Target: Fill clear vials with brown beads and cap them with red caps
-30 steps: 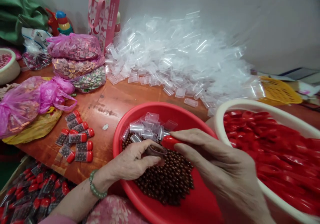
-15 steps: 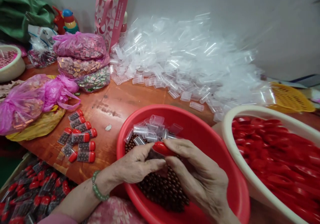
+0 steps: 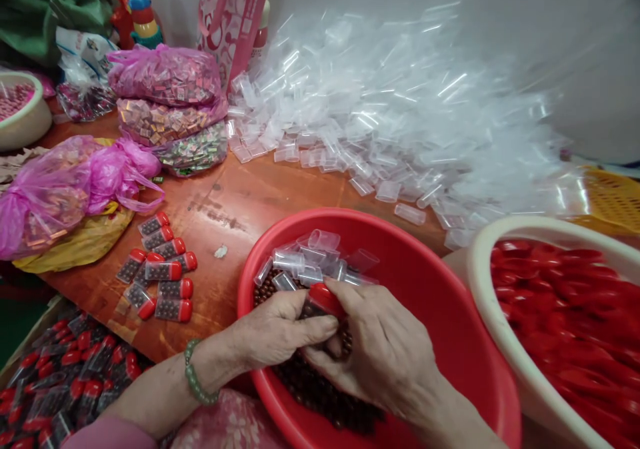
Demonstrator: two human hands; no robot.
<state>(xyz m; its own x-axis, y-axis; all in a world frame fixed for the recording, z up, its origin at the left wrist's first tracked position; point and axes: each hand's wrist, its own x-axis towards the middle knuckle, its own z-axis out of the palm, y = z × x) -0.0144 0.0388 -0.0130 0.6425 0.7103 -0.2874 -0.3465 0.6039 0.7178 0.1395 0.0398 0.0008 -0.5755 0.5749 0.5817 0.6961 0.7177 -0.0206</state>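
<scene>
Both my hands meet over a red plastic basin [image 3: 440,302]. My left hand [image 3: 285,332] and my right hand [image 3: 380,349] grip a small tube with a red cap [image 3: 323,300], its lower part mostly hidden by my fingers. Dark brown beads [image 3: 320,392] fill the basin's bottom beneath my hands, and a few show inside the tube. Loose clear plastic tubes [image 3: 310,259] lie on the beads just beyond my fingers. A green beaded bracelet [image 3: 195,375] circles my left wrist.
A white basin of red caps [image 3: 560,315] stands to the right. Filled red-capped tubes [image 3: 165,269] lie on the orange tabletop [image 3: 250,195], with more in a box [image 3: 65,382] at lower left. A large heap of clear tubes [image 3: 380,115] and pink bags [image 3: 165,75] lie beyond.
The red cap, separate from the tube a second ago, now sits on it between my hands. My hands have closed together, and the whole scene has shifted slightly rightward in view.
</scene>
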